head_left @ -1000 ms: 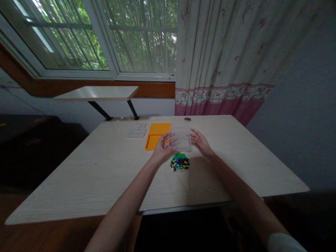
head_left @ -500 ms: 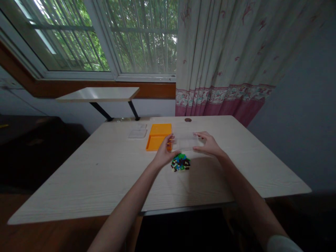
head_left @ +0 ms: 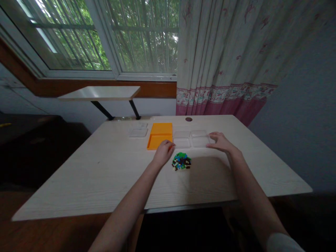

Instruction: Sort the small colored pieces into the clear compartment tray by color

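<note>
Two clear plastic boxes stand side by side on the table: the left clear plastic box (head_left: 182, 142) and the right clear plastic box (head_left: 200, 140), each with a second clear section behind it. My left hand (head_left: 164, 152) is closed, fingers curled, its fingertips at the front left corner of the left box; whether they pinch anything is hidden. With thumb and fingers apart, my right hand (head_left: 222, 142) grips the right edge of the right box. A pile of small green, blue, black and cream building bricks (head_left: 181, 161) lies in front of the boxes.
Left of the clear boxes lies an opened orange case (head_left: 159, 141). Farther left is another clear plastic case (head_left: 138, 132). A raised shelf (head_left: 105, 92) stands at the back left of the wooden table (head_left: 105, 175). A round dark disc (head_left: 188, 119) sits near the back edge.
The clear box between my hands has come down onto the table, and two boxes show side by side. My right hand has moved right; my left hand has moved slightly down, its fingers curling in.
</note>
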The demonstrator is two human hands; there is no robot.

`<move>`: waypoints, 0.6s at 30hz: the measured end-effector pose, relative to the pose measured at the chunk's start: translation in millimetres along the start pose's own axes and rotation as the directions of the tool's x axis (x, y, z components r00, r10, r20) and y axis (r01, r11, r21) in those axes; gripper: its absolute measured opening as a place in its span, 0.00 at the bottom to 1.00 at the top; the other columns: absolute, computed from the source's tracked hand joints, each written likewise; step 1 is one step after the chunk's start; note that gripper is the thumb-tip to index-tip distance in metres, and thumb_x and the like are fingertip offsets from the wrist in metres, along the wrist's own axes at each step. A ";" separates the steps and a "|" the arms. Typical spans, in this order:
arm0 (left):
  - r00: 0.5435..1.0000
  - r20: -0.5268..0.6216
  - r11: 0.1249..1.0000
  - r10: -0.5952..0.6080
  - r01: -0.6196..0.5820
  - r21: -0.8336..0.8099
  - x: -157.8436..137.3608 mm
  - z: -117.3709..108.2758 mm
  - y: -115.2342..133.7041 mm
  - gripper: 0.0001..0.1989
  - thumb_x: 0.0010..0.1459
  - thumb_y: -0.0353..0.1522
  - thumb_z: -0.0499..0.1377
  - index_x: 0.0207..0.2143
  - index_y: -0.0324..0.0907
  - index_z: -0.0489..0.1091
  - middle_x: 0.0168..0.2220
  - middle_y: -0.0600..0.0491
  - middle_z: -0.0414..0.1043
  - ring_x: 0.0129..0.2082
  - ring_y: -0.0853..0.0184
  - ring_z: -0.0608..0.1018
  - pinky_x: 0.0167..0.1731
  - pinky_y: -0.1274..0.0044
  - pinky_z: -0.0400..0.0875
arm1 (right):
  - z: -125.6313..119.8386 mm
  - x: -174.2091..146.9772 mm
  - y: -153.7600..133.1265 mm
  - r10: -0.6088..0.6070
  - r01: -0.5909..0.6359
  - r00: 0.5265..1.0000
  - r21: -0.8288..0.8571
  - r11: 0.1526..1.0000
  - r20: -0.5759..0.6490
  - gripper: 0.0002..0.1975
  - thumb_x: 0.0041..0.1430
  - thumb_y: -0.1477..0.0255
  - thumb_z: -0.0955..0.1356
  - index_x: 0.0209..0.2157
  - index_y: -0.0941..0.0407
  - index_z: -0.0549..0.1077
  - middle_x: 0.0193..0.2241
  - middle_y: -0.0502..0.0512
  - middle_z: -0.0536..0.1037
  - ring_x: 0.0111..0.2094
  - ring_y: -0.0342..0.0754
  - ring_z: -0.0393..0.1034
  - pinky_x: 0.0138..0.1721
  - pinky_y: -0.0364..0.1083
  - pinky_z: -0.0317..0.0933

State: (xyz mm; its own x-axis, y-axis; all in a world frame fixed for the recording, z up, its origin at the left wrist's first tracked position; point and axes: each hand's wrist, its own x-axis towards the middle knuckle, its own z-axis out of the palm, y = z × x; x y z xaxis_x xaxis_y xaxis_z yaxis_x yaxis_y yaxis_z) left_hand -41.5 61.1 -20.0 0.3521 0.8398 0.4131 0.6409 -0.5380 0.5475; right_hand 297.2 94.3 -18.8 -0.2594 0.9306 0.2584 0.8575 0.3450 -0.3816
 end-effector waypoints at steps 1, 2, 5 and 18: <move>1.000 0.002 1.000 0.000 0.000 0.007 0.2 -0.5 -0.6 0.11 0.55 0.31 0.51 0.36 0.40 0.72 0.34 0.47 0.68 0.38 0.63 0.70 0.42 0.70 0.64 | 3.7 0.2 -1.8 0.003 -0.002 1.000 -0.025 1.000 0.029 0.31 0.40 0.54 0.71 0.46 0.56 0.71 0.47 0.60 0.68 0.49 0.57 0.60 0.52 0.54 0.53; 1.000 0.004 1.000 0.001 -0.001 0.011 0.4 -1.1 -1.3 0.11 0.56 0.31 0.51 0.36 0.40 0.72 0.34 0.47 0.68 0.37 0.63 0.70 0.41 0.71 0.65 | 7.0 0.5 -3.9 0.008 -0.005 0.998 -0.049 0.999 0.056 0.32 0.40 0.54 0.70 0.46 0.56 0.71 0.47 0.61 0.68 0.50 0.57 0.59 0.52 0.54 0.52; 1.000 0.014 1.000 0.004 -0.004 0.004 1.1 -2.5 -3.9 0.11 0.56 0.32 0.51 0.35 0.39 0.72 0.34 0.47 0.68 0.37 0.63 0.70 0.41 0.71 0.65 | 13.9 1.4 -10.1 0.031 -0.022 0.995 -0.099 0.995 0.098 0.33 0.42 0.52 0.69 0.48 0.55 0.70 0.49 0.60 0.66 0.50 0.57 0.57 0.52 0.54 0.52; 0.998 0.062 1.000 -0.013 0.014 -0.022 2.9 -9.8 -10.2 0.10 0.54 0.33 0.53 0.32 0.39 0.72 0.34 0.46 0.69 0.36 0.63 0.71 0.40 0.71 0.65 | 21.3 3.2 -16.1 0.057 -0.049 0.994 -0.096 0.994 0.088 0.33 0.44 0.50 0.66 0.50 0.50 0.67 0.50 0.57 0.66 0.51 0.59 0.55 0.52 0.56 0.49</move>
State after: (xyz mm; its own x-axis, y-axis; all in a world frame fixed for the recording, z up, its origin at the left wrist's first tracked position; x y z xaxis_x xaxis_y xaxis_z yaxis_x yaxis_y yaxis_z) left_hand -53.8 68.3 -17.3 0.3855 0.8495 0.3603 0.6306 -0.5275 0.5692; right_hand 273.1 94.4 -30.7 -0.2482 0.9559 0.1571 0.9077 0.2861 -0.3071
